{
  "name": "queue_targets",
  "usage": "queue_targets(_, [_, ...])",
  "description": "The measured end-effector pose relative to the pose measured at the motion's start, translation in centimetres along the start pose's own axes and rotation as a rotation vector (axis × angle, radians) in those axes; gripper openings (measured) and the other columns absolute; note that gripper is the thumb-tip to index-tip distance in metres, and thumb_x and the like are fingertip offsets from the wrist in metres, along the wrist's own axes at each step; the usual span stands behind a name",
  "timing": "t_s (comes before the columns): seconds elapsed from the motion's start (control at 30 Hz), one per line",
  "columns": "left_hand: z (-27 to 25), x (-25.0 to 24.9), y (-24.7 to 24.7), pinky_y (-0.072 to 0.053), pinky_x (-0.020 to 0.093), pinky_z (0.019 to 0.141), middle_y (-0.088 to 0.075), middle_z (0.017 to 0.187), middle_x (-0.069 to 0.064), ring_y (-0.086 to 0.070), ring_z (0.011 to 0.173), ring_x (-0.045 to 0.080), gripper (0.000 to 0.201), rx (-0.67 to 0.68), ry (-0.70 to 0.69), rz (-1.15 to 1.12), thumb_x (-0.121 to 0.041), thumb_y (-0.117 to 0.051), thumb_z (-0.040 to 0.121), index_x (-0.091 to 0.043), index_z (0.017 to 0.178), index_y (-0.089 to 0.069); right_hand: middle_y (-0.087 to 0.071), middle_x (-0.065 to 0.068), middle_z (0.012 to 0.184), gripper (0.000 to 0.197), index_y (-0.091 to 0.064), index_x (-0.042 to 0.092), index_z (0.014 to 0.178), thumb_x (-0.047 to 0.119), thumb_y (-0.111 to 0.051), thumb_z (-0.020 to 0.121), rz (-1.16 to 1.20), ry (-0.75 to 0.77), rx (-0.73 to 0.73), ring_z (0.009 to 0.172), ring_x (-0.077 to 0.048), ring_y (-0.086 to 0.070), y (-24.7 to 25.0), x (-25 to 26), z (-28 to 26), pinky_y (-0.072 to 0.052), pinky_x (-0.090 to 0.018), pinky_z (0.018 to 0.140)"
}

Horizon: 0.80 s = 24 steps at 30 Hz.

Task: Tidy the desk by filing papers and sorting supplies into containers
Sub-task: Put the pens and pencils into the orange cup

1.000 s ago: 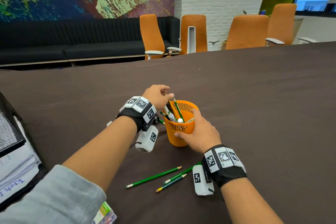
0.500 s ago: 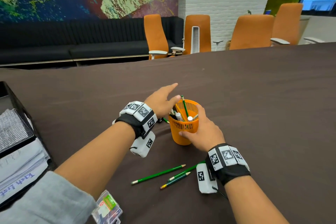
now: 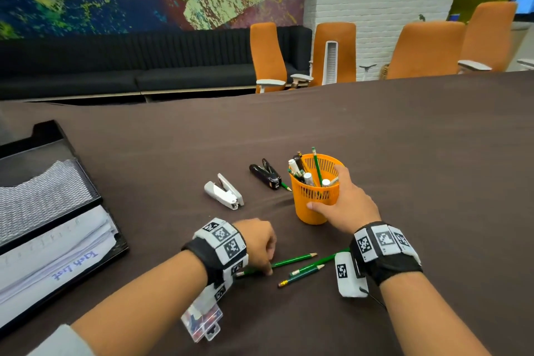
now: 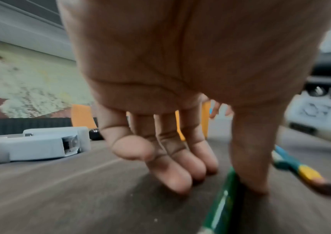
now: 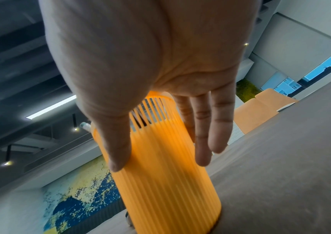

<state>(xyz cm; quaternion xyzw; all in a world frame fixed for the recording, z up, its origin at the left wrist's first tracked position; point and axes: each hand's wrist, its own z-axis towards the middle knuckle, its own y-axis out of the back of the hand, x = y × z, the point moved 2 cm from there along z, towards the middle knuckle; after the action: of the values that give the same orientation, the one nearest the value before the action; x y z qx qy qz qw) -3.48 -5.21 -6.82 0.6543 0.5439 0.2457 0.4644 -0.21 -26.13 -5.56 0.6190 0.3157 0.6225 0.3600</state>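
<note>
An orange slotted pen cup stands upright on the brown table and holds several pens and pencils. My right hand grips its side, thumb in front and fingers round the back. Three green pencils lie on the table nearer me. My left hand has come down on the leftmost green pencil, thumb on one side and fingers on the other, pinching it against the table. The other two pencils lie beside my right wrist.
A white stapler and a black stapler lie left of the cup. A black paper tray with stacked sheets stands at the left edge. A clear plastic box lies under my left forearm. Orange chairs line the far side.
My left hand has left the cup's rim and dropped back toward me onto the green pencil. The right hand has stayed on the cup. The staplers have come into view.
</note>
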Motion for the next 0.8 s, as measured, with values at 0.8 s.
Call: queue_targets(0.8, [0.2,0.0,17.3,-0.045,0.024,0.077,-0.063,0.079,-0.02,-0.059,0.087,0.006,0.008,-0.6,0.0,-0.167,-0.036,-0.073,0.085,-0.033,0.091,-0.077,-0.053,-0.004,0.14,0.099,-0.012,0.035,0.146,0.058,-0.074,0.073,0.006,0.017,-0.025,0.123,-0.033,-0.055,-0.2,-0.1,0.1,-0.048,-0.046,0.096])
